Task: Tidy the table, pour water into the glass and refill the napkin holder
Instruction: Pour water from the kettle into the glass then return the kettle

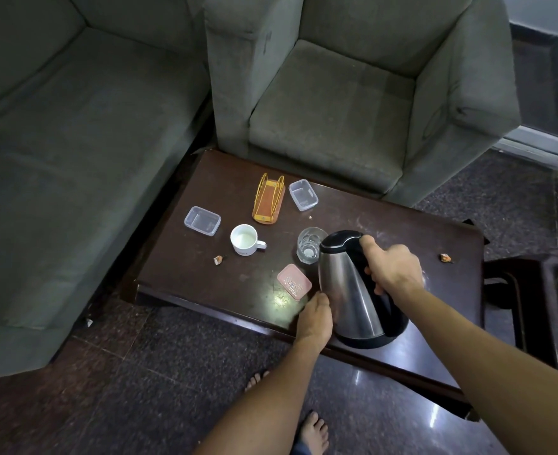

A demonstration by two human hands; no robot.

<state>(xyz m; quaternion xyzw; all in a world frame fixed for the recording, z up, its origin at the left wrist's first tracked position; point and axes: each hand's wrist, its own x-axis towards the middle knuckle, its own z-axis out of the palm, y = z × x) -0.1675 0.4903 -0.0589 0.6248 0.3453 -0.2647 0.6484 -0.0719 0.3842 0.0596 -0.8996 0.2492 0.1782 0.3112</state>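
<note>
A steel kettle (346, 284) with a black lid and handle leans toward a clear glass (309, 246) on the dark wooden table (205, 277). My right hand (391, 269) grips the kettle's black handle. My left hand (315, 318) presses flat against the kettle's lower left side. An empty yellow wire napkin holder (268, 198) stands at the back of the table. A white mug (245, 240) sits left of the glass. Whether water is flowing cannot be told.
Two clear plastic boxes (202, 221) (303, 195) lie near the napkin holder, and a pink lid (294, 282) lies near the front edge. Small crumpled scraps (218, 259) (445, 257) lie on the table. Grey armchair (336, 110) and sofa (74, 159) border the table.
</note>
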